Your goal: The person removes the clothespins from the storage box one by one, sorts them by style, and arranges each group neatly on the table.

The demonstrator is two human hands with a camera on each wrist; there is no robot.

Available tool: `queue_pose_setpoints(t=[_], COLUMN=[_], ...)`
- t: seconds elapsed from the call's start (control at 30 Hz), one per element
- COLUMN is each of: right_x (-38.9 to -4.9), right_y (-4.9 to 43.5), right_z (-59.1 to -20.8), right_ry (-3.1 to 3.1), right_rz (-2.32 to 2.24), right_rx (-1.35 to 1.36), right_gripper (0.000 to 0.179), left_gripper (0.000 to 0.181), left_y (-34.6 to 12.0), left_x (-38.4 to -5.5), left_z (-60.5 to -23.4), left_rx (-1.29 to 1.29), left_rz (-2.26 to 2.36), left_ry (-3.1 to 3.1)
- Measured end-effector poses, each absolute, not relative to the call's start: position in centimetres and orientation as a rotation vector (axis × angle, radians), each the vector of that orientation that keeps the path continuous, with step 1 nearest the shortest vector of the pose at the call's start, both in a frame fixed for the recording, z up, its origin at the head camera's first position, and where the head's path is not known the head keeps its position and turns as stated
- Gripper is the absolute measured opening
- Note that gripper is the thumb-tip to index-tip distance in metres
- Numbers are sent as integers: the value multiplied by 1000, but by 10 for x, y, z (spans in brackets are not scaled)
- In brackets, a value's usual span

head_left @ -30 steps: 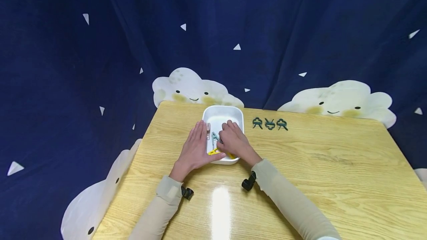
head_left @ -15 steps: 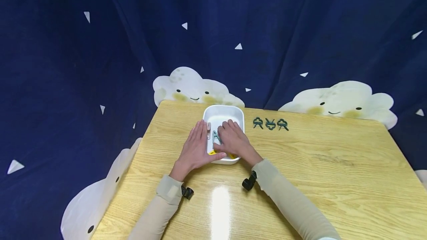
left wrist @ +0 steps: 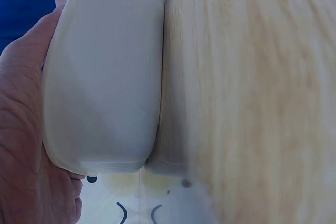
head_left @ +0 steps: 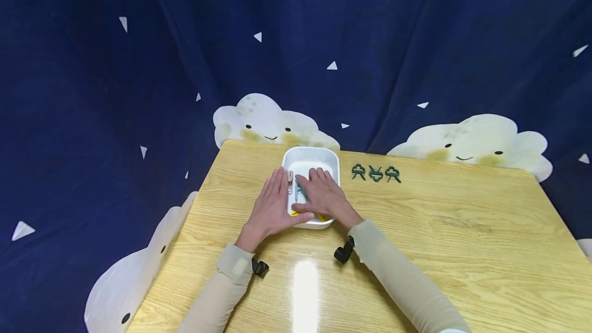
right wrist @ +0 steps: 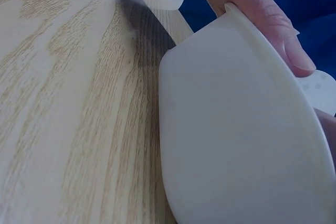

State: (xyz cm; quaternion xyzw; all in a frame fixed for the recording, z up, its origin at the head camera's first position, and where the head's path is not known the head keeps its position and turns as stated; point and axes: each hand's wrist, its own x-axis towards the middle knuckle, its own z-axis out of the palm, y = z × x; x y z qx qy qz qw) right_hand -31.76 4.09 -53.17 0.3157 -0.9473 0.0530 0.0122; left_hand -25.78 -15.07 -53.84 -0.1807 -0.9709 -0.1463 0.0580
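A white plastic tub (head_left: 310, 154) stands on the table, small clips lying inside it. My left hand (head_left: 273, 204) lies along its left side with straight fingers, the thumb reaching across the near rim. My right hand (head_left: 326, 197) reaches into the tub from the right, its index finger and thumb spread apart. Between them shows a teal clip (head_left: 299, 192), partly covered by the hand. A pale pinkish clip (head_left: 290, 181) lies by the left wall. Under the right hand, bits of yellow clip (head_left: 322, 217) show near the front. Both wrist views show mostly the tub's outer walls.
Three dark green clips (head_left: 375, 173) lie in a row on the wooden table (head_left: 439, 230), right of the tub. Behind the table hangs a dark blue curtain (head_left: 296, 40) with white triangles and clouds. Each wrist wears a strapped black camera (head_left: 343, 254).
My right index finger and thumb have spread open and shifted left around the teal clip, covering more of the yellow pieces. My left hand and the tub have stayed in place.
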Motion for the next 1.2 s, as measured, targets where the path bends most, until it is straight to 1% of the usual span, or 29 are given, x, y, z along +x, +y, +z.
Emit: queue_pose_setpoints(t=[0.23, 0.77, 1.07, 1.2], right_x=[-318, -318, -318, -318], right_y=[40, 39, 40, 40], right_z=[-532, -532, -531, -531], right_ry=[-2939, -3016, -2933, -2914], right_rz=[150, 143, 254, 287], right_rx=[974, 884, 887, 894], right_gripper=[78, 85, 78, 80], left_gripper=[137, 138, 137, 137], left_y=[-151, -150, -150, -150], left_x=[-258, -257, -256, -256], left_z=[-539, -538, -536, -536], left_rx=[-554, -557, -550, -553], left_rz=[-452, -447, -446, -439], left_ry=[-2935, -2951, -2954, -2944])
